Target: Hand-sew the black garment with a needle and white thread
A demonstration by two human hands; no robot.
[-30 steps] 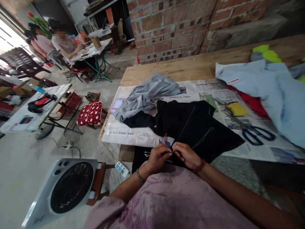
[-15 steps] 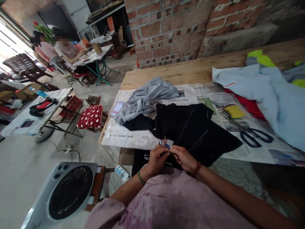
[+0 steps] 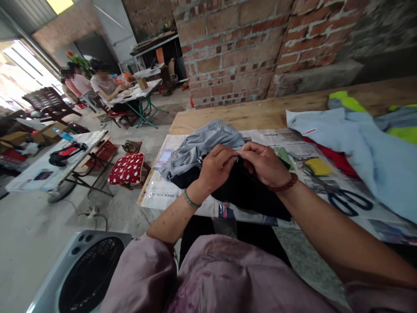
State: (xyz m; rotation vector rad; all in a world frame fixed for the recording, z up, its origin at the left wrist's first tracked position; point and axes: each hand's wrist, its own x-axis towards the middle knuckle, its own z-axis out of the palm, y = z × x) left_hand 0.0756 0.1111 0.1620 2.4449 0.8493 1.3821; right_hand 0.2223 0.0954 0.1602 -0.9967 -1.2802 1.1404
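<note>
My left hand (image 3: 217, 170) is closed, pinching the edge of a black cloth (image 3: 252, 191) raised above the table. Close against it, my right hand (image 3: 266, 164) is closed too, its fingertips on the same edge. A thin pale glint shows at the right fingertips, too small to name. Most of the black cloth hangs below both hands onto the newspaper. Behind my left hand lies a crumpled grey garment (image 3: 208, 139). To the right of my right hand are large dark-handled scissors (image 3: 347, 201).
Newspaper (image 3: 172, 198) covers the wooden table (image 3: 260, 112). Light blue fabric (image 3: 361, 143), red cloth (image 3: 340, 161) and a yellow piece (image 3: 317, 167) lie at right. On the floor at left stand a fan (image 3: 91, 269) and a cushioned stool (image 3: 126, 168). Two people sit at a far table.
Both hands have moved up and forward from near my lap to over the table, lifting the black cloth's edge. The cloth, spread out before, now hangs bunched beneath them. The view has tilted up slightly.
</note>
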